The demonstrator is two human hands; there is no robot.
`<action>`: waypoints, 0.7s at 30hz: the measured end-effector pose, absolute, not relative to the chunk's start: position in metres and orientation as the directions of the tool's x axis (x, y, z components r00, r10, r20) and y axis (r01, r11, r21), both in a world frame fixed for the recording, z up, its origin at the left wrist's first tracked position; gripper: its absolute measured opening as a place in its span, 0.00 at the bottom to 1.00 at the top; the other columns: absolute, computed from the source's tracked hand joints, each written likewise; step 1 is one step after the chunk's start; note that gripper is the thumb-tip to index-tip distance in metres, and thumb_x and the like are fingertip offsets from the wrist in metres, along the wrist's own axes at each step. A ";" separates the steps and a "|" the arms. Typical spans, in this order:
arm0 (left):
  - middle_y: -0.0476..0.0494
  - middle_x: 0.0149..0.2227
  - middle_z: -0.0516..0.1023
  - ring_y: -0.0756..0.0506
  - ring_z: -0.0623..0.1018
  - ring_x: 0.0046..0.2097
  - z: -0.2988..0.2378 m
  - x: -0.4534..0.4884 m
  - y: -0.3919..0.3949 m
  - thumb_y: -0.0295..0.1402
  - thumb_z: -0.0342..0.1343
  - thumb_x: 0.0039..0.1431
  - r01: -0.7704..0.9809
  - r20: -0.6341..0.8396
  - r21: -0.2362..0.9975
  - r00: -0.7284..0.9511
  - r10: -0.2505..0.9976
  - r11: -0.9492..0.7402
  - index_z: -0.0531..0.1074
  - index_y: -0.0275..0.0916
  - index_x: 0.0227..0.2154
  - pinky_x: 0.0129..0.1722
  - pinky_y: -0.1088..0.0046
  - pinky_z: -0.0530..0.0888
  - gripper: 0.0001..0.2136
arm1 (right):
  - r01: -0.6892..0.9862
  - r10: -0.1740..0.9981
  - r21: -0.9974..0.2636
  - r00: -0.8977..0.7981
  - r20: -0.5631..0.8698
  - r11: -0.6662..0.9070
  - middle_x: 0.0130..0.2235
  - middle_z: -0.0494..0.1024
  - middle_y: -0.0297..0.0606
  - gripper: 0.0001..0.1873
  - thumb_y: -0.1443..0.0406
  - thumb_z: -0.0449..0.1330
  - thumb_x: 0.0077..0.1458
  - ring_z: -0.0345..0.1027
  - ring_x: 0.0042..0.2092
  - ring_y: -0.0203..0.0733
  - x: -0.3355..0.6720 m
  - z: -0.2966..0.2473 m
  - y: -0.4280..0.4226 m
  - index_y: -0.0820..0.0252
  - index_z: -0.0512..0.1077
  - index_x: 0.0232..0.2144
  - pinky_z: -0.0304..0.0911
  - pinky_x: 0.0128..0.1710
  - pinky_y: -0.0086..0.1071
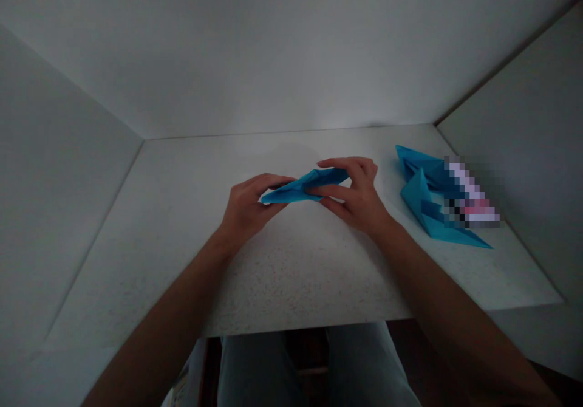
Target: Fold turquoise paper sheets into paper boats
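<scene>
A folded piece of blue paper point(291, 193), long and pointed at its left end, is held between my two hands just above the white tabletop point(291, 273). My left hand point(252, 203) grips its left part, fingers behind and thumb below. At the right end, my right hand point(353, 191) has the paper between its fingers, with the index finger over the top edge and other fingers at the near side. Some fingertips are hidden behind the paper.
Two folded blue paper boats point(416, 203) rest on the right of the tabletop, close to the right wall point(532, 133). A pixelated patch covers something beside them. White walls enclose the table at the back, left and right. My legs are under the front edge.
</scene>
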State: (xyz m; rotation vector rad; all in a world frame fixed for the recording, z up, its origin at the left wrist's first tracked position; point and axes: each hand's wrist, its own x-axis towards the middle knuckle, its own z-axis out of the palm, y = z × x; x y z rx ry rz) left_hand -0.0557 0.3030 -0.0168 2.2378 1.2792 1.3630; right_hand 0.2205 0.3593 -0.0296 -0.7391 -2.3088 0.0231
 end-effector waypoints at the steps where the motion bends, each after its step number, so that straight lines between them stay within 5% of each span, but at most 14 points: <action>1: 0.45 0.45 0.91 0.45 0.90 0.44 -0.017 -0.056 0.303 0.34 0.72 0.67 0.561 0.614 0.575 0.184 0.767 -0.595 0.85 0.44 0.50 0.48 0.72 0.84 0.11 | 0.500 0.522 -0.231 -0.584 0.622 0.835 0.66 0.79 0.35 0.09 0.58 0.67 0.71 0.68 0.62 0.58 0.220 -0.028 0.360 0.37 0.84 0.50 0.58 0.63 0.57; 6: 0.47 0.45 0.92 0.45 0.90 0.43 -0.018 -0.054 0.301 0.36 0.74 0.65 0.572 0.596 0.599 0.148 0.789 -0.560 0.87 0.45 0.49 0.48 0.73 0.86 0.11 | 0.480 0.533 -0.290 -0.514 0.672 0.828 0.53 0.87 0.37 0.04 0.57 0.66 0.74 0.76 0.57 0.53 0.216 -0.024 0.359 0.48 0.79 0.45 0.59 0.59 0.51; 11: 0.48 0.43 0.92 0.43 0.91 0.42 -0.018 -0.050 0.301 0.39 0.76 0.63 0.500 0.515 0.741 0.004 0.857 -0.448 0.88 0.46 0.46 0.49 0.68 0.87 0.11 | 0.484 0.604 -0.387 -0.460 0.650 0.785 0.44 0.88 0.37 0.09 0.54 0.66 0.73 0.82 0.45 0.48 0.214 -0.024 0.358 0.49 0.77 0.49 0.63 0.55 0.48; 15: 0.44 0.41 0.92 0.40 0.91 0.41 -0.021 -0.048 0.306 0.43 0.78 0.58 0.306 0.361 0.895 -0.070 0.930 -0.325 0.88 0.43 0.41 0.48 0.63 0.89 0.13 | 0.461 0.686 -0.510 -0.442 0.578 0.726 0.48 0.89 0.40 0.22 0.49 0.71 0.67 0.83 0.48 0.52 0.215 -0.022 0.359 0.49 0.78 0.58 0.70 0.54 0.47; 21: 0.41 0.43 0.92 0.40 0.90 0.42 -0.028 -0.046 0.315 0.46 0.80 0.53 -0.007 0.214 0.977 -0.076 0.974 -0.215 0.85 0.41 0.43 0.48 0.61 0.89 0.20 | 0.281 0.813 -0.806 -0.451 0.368 0.521 0.39 0.86 0.34 0.16 0.53 0.73 0.65 0.81 0.40 0.44 0.214 -0.021 0.363 0.50 0.82 0.51 0.74 0.42 0.37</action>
